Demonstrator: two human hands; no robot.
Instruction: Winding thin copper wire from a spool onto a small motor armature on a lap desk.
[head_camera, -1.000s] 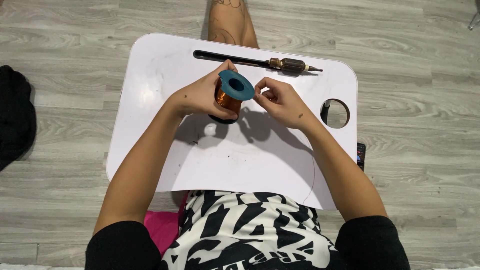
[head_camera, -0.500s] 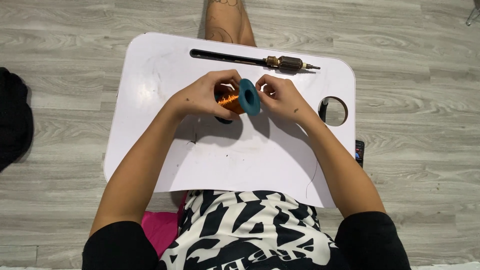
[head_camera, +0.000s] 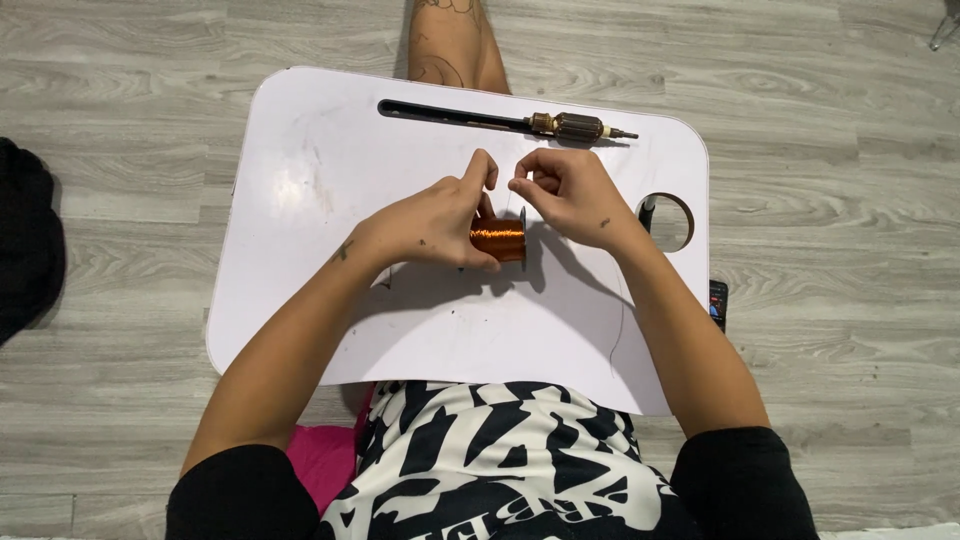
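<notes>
A spool of copper wire (head_camera: 498, 240) lies on its side at the middle of the white lap tray (head_camera: 330, 180). My left hand (head_camera: 435, 222) wraps around the spool's left end, with its thumb and forefinger raised in a pinch above it. My right hand (head_camera: 570, 192) is just right of the spool, its fingertips pinched together close to the left hand's fingertips. A very thin strand seems to run between the two pinches, too fine to make out clearly. The spool's blue end flange shows only as a thin edge.
A motor armature on a long shaft (head_camera: 575, 127) lies beside a black slot along the tray's far edge. A round cup hole (head_camera: 668, 221) is at the tray's right. A dark object (head_camera: 28, 240) lies on the wooden floor at left; a small dark device (head_camera: 717, 303) sits at right.
The spool was held up with its blue flange facing the camera; it has been turned and set down on its side. Both hands have gone into a fingertip pinch above it.
</notes>
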